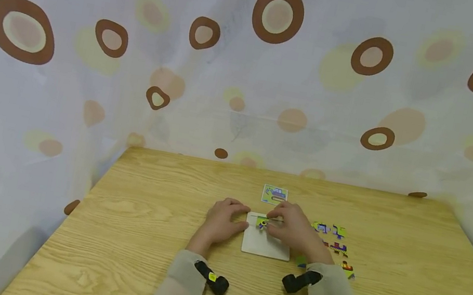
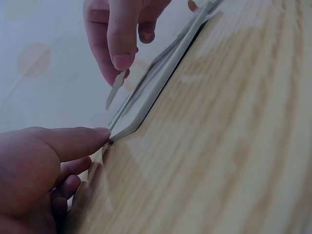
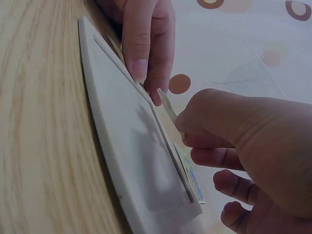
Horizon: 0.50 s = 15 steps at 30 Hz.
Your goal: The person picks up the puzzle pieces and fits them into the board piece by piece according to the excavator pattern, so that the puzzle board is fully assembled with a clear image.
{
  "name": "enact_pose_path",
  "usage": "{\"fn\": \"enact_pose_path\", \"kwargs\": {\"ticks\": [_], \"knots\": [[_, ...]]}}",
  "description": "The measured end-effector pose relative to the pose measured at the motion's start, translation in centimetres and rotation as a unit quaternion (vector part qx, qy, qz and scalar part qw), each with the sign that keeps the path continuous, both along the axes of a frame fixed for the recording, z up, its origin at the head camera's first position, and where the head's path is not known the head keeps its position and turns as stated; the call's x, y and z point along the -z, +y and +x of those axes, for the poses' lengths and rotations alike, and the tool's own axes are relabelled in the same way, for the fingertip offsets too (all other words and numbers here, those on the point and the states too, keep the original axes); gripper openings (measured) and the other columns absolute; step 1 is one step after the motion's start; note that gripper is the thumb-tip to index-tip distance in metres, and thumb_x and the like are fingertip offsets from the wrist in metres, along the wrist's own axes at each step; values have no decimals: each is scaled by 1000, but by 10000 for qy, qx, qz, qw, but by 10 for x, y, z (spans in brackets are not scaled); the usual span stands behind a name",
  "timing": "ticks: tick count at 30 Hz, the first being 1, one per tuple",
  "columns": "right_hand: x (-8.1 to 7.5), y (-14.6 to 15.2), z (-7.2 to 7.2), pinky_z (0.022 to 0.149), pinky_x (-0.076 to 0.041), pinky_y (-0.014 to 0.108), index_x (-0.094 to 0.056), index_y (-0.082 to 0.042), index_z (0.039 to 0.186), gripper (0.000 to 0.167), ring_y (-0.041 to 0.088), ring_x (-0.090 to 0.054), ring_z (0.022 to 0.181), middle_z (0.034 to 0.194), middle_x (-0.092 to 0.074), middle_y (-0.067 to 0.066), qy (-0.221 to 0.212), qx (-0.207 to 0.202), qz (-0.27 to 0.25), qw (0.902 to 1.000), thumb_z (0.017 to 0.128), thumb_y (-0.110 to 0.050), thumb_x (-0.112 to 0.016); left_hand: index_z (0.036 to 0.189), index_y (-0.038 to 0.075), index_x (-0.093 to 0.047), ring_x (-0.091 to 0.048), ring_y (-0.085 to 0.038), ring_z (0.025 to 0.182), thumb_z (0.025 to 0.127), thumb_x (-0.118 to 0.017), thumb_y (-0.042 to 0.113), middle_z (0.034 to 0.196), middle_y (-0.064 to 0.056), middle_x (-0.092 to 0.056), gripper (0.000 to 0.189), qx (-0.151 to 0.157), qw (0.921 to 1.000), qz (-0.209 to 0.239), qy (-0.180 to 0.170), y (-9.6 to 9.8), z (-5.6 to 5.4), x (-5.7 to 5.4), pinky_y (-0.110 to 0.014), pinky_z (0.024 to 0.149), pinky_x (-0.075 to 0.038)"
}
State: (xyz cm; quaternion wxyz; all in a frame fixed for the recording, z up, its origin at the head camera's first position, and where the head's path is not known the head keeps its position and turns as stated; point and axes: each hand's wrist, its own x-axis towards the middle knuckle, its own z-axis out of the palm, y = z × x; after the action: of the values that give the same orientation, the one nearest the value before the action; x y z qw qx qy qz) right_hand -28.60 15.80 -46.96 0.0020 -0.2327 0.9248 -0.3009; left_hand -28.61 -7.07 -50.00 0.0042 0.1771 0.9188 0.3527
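Observation:
A white puzzle tray (image 1: pixel 265 248) with a raised rim lies flat on the table. My right hand (image 1: pixel 295 229) is above its upper part and pinches a jigsaw piece (image 1: pixel 262 223) between thumb and fingertips. The piece, green and purple on its face, is tilted and held off the tray in the right wrist view (image 3: pixel 168 109). My left hand (image 1: pixel 223 221) rests at the tray's left side. Its thumb and forefinger touch the edge there, and its other fingers are loosely bent in the left wrist view.
Several loose jigsaw pieces (image 1: pixel 339 248) lie right of the tray, partly hidden by my right hand and wrist. A small picture card (image 1: pixel 274 194) of a digger-like vehicle lies beyond the tray. A patterned curtain (image 1: pixel 201 131) stands behind the wooden table (image 1: pixel 148 216).

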Motion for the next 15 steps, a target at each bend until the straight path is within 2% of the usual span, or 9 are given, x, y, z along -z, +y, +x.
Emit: {"fn": "enact_pose_path", "kwargs": {"ticks": [6, 15], "knots": [[4, -2, -1, 86, -46, 42, -76, -6, 104, 21, 22, -52, 95, 100, -61, 0, 0, -10, 174, 9998, 85, -15, -74, 127, 18, -68, -46, -31, 122, 92, -69, 27, 132, -5, -55, 36, 25, 10000, -2, -2, 1, -1, -2, -50, 101, -33], [9, -7, -1, 89, -46, 45, -76, -4, 104, 22, 24, -54, 96, 101, -63, 3, 133, -74, 231, 9996, 85, -15, -75, 127, 17, -68, -44, -32, 124, 93, -69, 25, 133, -6, -54, 35, 36, 10000, 34, -41, 0, 1, -3, -50, 102, -33]]}}
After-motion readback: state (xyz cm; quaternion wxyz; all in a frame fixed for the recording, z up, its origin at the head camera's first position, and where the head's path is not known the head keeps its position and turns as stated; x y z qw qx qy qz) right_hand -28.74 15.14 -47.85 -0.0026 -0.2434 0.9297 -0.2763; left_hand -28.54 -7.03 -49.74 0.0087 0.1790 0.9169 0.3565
